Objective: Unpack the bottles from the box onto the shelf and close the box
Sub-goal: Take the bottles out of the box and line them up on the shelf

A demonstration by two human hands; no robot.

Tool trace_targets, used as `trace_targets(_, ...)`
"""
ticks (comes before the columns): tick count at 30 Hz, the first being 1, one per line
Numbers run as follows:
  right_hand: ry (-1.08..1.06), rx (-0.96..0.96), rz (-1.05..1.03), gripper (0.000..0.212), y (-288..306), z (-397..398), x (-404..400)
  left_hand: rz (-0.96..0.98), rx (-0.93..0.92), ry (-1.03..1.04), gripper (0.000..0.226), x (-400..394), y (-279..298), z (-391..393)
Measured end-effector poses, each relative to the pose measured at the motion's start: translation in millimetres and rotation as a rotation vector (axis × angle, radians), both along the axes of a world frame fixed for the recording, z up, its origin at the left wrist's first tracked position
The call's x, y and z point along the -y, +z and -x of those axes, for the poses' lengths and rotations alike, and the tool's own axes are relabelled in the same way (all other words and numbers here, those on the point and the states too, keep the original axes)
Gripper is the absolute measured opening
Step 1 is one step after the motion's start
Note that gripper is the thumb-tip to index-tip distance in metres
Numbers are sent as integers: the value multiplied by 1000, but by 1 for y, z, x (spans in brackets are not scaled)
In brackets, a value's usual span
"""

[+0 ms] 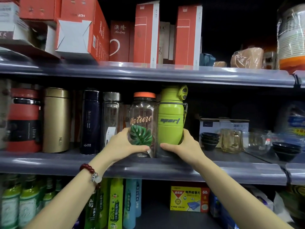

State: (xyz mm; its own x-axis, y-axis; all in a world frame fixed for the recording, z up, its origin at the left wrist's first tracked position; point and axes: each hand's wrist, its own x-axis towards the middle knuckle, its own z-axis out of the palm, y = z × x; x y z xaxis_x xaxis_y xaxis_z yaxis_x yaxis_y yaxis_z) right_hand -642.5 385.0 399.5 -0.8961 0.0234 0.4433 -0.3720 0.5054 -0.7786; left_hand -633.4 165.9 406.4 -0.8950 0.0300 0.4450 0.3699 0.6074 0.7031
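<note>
A clear bottle (143,116) with an orange lid, "Nature" lettering and a green leaf print stands on the middle shelf (148,167). Touching its right side stands a lime-green "sport" bottle (170,119). My left hand (123,144) grips the clear bottle low down, thumb across its front. Around the base of the green bottle curls my right hand (183,146), its thumb pointing left. To the left on the same shelf stand a clear steel-capped bottle (112,116), a dark blue flask (90,123), a gold flask (56,119) and a red-and-black flask (23,119). The box is out of view.
Right of the green bottle lie a white carton (224,126), stacked dark bowls (209,139) and glass cups (231,140). Red cartons (146,33) fill the upper shelf. Below are green and blue spray bottles (115,204) and a yellow box (189,199).
</note>
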Motion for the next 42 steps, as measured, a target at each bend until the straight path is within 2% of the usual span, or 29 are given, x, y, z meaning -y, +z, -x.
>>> trace_targets(4,11,48,-36,102,4,-3,-1,40,-6,36,77,-1,-5,-6)
trace_targets(7,-61,77,-76,119,10,-11,-5,59,-34,93,83,4,-7,-13)
trace_targets(8,-96,81,-95,120,13,-17,-6,38,-61,115,79,8,-6,-18)
trace_targets(10,-198,63,-178,116,18,-32,-7,-5,-175,182,54,19,-1,-27)
trace_targets(12,-374,-1,-359,109,20,-46,-1,-62,-325,266,33,36,5,-32)
trace_targets(14,-552,-68,-533,100,20,-60,12,-128,-425,303,25,58,9,-32)
trace_targets(17,-668,-165,-626,93,18,-75,44,-234,-423,271,26,93,11,-23)
trace_targets(19,-622,-291,-585,88,14,-78,70,-256,-415,259,29,115,12,-17)
trace_targets(22,-400,-491,-519,75,4,-75,119,-217,-350,233,43,138,9,-8)
trace_targets(25,-191,-524,-443,68,-6,-70,167,-150,-240,144,66,150,3,-1)
trace_targets(28,-77,-376,-257,74,-9,-56,202,-126,-120,50,88,156,-2,7)
trace_targets(31,-73,-140,-44,86,-3,-37,218,-153,-65,-2,101,160,-5,17)
trace_targets(33,-94,-35,17,93,0,-24,224,-200,-26,-35,100,162,-6,20)
trace_targets(36,-106,35,75,102,2,-12,229,-247,32,-78,63,165,-5,24)
trace_targets(37,-111,40,88,104,3,-8,229,-250,40,-95,59,165,-5,26)
trace_targets(39,-125,47,105,103,7,-4,229,-230,44,-115,67,167,-5,29)
trace_targets(42,-144,47,115,94,7,-1,225,-209,59,-111,91,172,-5,35)
